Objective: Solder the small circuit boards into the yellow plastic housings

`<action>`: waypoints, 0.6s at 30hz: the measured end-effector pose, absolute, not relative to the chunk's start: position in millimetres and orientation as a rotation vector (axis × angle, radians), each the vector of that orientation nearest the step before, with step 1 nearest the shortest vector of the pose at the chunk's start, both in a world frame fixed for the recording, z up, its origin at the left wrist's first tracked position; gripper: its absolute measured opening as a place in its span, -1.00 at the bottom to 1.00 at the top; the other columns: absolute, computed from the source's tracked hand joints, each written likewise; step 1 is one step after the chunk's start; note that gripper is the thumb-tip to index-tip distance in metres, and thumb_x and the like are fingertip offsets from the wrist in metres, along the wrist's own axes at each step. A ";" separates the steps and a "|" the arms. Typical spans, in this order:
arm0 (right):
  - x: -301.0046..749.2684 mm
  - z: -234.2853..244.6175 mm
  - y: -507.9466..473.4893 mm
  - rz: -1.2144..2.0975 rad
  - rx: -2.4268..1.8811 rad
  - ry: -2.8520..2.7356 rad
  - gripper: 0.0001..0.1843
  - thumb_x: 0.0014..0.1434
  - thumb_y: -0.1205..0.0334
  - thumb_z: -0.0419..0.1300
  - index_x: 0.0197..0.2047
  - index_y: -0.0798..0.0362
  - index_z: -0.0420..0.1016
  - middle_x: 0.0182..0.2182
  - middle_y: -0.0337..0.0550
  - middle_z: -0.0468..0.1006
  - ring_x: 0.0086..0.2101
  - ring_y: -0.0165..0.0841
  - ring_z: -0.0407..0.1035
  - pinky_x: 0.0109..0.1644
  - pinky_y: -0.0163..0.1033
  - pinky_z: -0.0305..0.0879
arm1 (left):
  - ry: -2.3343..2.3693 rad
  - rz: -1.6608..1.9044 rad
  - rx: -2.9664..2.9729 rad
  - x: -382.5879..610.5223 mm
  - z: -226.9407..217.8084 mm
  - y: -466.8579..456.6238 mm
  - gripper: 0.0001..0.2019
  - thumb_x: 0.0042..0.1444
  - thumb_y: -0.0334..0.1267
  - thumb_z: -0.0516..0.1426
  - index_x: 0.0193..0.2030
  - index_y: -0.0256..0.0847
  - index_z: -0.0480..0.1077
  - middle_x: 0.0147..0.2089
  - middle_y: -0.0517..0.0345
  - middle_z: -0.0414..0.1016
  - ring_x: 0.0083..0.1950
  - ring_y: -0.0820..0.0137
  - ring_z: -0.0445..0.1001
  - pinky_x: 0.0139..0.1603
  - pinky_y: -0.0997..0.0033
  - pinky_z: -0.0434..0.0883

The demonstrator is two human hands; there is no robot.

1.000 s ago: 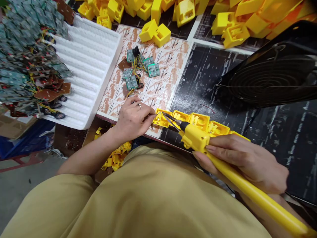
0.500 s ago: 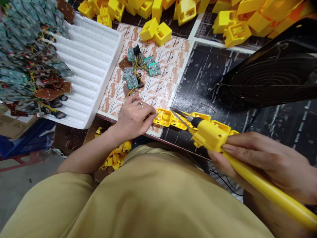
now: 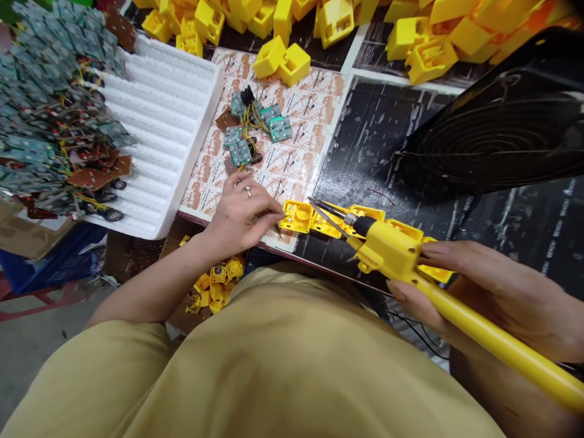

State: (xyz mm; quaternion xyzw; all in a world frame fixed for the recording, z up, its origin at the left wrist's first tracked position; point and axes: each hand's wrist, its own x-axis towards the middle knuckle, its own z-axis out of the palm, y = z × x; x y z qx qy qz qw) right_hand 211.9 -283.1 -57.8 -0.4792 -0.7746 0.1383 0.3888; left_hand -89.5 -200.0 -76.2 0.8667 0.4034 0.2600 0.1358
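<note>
My right hand (image 3: 497, 298) is wrapped round the long handle of a yellow soldering iron (image 3: 396, 255). Its metal tip points left over a row of yellow plastic housings (image 3: 319, 219) at the table's near edge. My left hand (image 3: 239, 216) rests on the table with its fingers curled, fingertips pinched against the leftmost housing (image 3: 296, 216). A ring shows on one finger. A small cluster of green circuit boards with yellow wires (image 3: 253, 125) lies on the patterned sheet just beyond my left hand.
A white foam tray (image 3: 168, 121) stands at the left, with a heap of wired circuit boards (image 3: 50, 109) beside it. Many yellow housings (image 3: 347, 24) are piled along the far edge. A black fan grille (image 3: 502, 140) sits at the right. More yellow parts (image 3: 214, 286) lie below the table edge.
My right hand has drawn the soldering iron back to the right, away from the leftmost housing. My left hand stays at that housing, shifted only slightly.
</note>
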 end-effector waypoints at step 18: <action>207.6 -38.2 -258.6 0.388 -0.792 -2.296 -0.76 0.10 0.34 0.39 -0.21 0.07 0.42 -0.37 -0.22 0.56 -0.30 -0.53 0.48 -0.06 -0.42 0.47 | 1.129 -0.046 2.690 -71.1 -47.0 -182.3 -0.76 0.17 -0.26 0.03 -0.37 -0.19 0.52 -0.37 0.11 0.55 -0.21 0.28 0.46 0.16 0.03 0.25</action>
